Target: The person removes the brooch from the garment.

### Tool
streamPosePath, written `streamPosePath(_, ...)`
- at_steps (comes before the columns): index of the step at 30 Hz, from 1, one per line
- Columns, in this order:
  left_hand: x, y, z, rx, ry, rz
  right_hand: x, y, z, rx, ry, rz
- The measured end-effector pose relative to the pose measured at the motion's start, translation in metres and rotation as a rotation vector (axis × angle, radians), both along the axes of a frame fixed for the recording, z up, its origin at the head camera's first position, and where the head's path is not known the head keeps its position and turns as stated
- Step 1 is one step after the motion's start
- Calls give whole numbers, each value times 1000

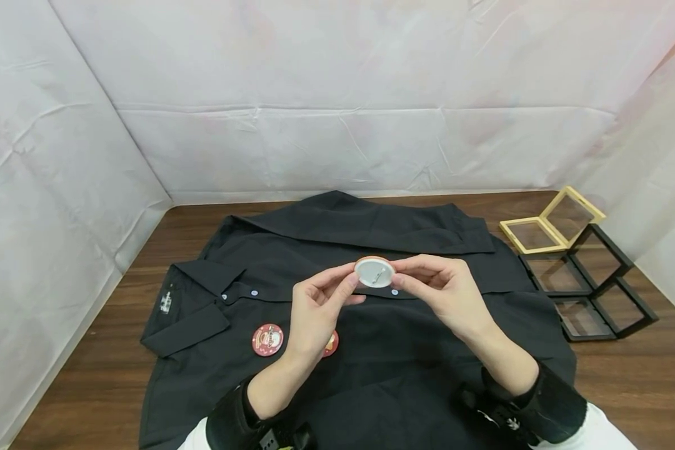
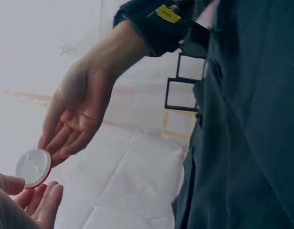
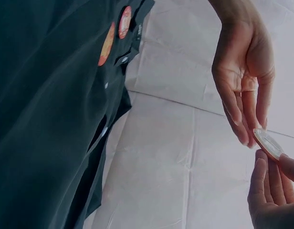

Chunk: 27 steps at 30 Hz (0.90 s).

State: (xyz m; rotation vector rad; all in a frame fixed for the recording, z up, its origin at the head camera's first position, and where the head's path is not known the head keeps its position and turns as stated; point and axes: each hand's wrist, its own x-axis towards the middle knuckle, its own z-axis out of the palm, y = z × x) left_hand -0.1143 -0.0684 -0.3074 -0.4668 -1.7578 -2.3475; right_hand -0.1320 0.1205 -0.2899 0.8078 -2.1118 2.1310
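Observation:
A round pin badge (image 1: 374, 273) is held up over a black shirt (image 1: 422, 337), its white back and safety pin facing the head camera. My left hand (image 1: 317, 309) pinches its left edge between thumb and fingers. On the opposite edge, the thumb and fingertips of my right hand (image 1: 447, 290) grip it too. The left wrist view shows the badge's orange-red rim (image 2: 44, 177). Below and left, a red badge (image 1: 267, 339) lies on the shirt front. A second red badge (image 1: 331, 344) is partly covered by my left wrist.
The shirt lies spread on a brown wooden table (image 1: 107, 350), its collar (image 1: 188, 319) to the left. Black frames (image 1: 590, 287) and a yellow frame (image 1: 551, 222) stand at the right, next to the shirt. White sheeting (image 1: 337, 125) hangs behind and at both sides.

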Motion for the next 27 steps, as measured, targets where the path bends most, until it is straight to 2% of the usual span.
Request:
streamPosePath(4,-1,-6,-4,-81,-21,-17,-4,7,-2,34,35,-30)
streamPosePath(12,-1,-21,-16,-228,-39,34,-11,25,-6,197,103,-144)
streamPosePath(21,9,-42,-42,-494,-3,65,-20,52,-17,525,401,-373)
streamPosePath(27,18,-53,-51,-752,2,65,-28,69,-21,632,558,-463)
